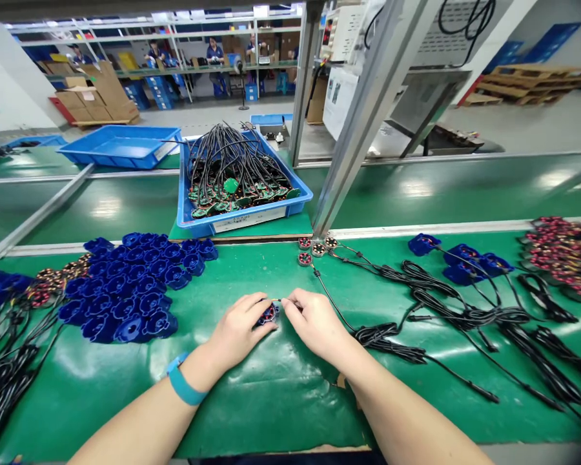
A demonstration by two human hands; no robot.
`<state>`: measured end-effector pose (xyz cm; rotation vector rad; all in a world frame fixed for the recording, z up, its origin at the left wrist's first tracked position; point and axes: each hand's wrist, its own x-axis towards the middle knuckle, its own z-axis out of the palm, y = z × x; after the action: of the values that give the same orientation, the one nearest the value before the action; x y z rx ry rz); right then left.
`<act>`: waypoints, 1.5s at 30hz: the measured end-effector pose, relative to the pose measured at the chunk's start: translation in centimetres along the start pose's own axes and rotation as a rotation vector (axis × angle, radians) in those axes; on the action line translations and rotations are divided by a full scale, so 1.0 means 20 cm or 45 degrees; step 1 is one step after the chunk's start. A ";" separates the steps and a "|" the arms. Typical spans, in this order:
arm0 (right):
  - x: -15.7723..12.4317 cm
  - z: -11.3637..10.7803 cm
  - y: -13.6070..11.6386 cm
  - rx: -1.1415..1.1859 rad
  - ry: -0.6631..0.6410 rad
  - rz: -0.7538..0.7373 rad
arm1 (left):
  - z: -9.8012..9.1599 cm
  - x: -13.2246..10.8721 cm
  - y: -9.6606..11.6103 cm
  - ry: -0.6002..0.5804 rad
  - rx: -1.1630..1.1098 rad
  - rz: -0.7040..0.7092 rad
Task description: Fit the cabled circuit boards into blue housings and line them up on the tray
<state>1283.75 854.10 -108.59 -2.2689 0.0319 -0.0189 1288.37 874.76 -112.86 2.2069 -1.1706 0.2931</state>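
Observation:
My left hand (239, 328) is closed around a small blue plastic housing (270, 314) on the green mat. A round coil with red and dark windings shows inside the housing. Thumb and finger of my right hand (314, 323) pinch a thin wire (277, 299) at the housing's upper right edge. Most of the wire is hidden by the fingers. To the left of my left hand lies a cluster of blue housings (130, 287). Beyond my right hand are several small round coils (305, 259) with black cables attached.
Bundled black cables (392, 342) cover the right side. Behind them sit blue housings with cables (465, 263) and a pile of red coils (564, 255). A blue tray (244, 219) holds green circuit boards with black leads. A metal post (356, 129) rises at the table's back edge.

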 end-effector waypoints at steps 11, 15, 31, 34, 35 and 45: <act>0.00 0.07 0.00 0.831 -0.420 0.536 | 0.00 0.02 0.06 0.007 0.019 -0.056; 0.00 0.06 0.00 1.001 -0.498 0.631 | 0.00 0.02 0.06 -0.010 -0.051 -0.099; 0.01 0.05 0.02 0.946 -0.652 0.500 | 0.03 -0.01 0.05 0.061 -0.105 -0.158; 0.01 0.05 0.02 0.928 -0.656 0.472 | 0.03 -0.01 0.05 0.056 -0.115 -0.155; 0.01 0.06 0.02 0.922 -0.654 0.470 | 0.03 -0.01 0.05 0.053 -0.118 -0.151; -0.01 0.07 0.02 0.759 -0.517 0.330 | 0.03 0.00 0.05 0.084 -0.130 -0.155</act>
<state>1283.60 854.93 -109.86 -1.6245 0.0915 0.5031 1287.52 874.01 -113.04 2.1523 -0.9893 0.2480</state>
